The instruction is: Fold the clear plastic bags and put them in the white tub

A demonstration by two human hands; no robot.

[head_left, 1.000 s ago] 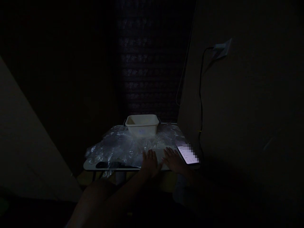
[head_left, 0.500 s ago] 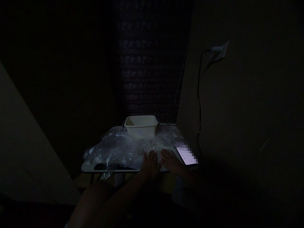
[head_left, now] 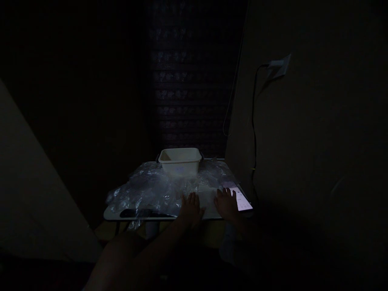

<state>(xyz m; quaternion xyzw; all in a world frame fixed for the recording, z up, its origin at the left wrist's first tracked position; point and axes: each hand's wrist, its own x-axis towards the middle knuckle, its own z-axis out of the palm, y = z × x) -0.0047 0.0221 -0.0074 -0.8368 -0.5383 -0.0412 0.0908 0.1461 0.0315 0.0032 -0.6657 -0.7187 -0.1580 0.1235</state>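
In dim light, my left hand (head_left: 191, 208) lies flat near the front edge of a small white table (head_left: 112, 213), fingers spread beside crumpled clear plastic (head_left: 151, 188). My right hand (head_left: 226, 203) is also open, palm down, with its fingers over the left side of a lit phone (head_left: 243, 201). Part of the phone's screen is hidden behind that hand. Between my hands lies a flat pale patch, perhaps a plastic sheet or bare tabletop; I cannot tell which. A white plastic tub (head_left: 181, 167) stands farther back, on or among the plastic.
Behind the table hangs a dark slatted blind (head_left: 182, 93) with a pull cord. On the right wall, a black cable (head_left: 254, 129) runs down from a plug in an outlet (head_left: 279, 66). A dark slot (head_left: 129, 213) shows at the table's front left.
My right hand has moved right, away from my left hand, and now covers part of the phone. My left hand has hardly moved. The tub stays in place.
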